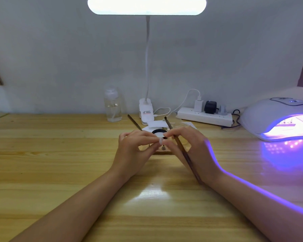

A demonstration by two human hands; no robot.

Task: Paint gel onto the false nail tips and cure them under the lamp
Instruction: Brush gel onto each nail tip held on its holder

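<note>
The left hand [135, 145] pinches a nail tip [161, 140] at working height over the bench [59, 154], likely to steady it. The right hand [185, 144] has its grip on a brush [184, 152] beside the tip. The curing lamp [278, 117] glows violet at right, against a pale wall.

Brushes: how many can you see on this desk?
2. One brush is held in the right hand, its handle slanting back toward the wrist. The other brush lies on the table behind the left hand. The hands may hide more.
</note>
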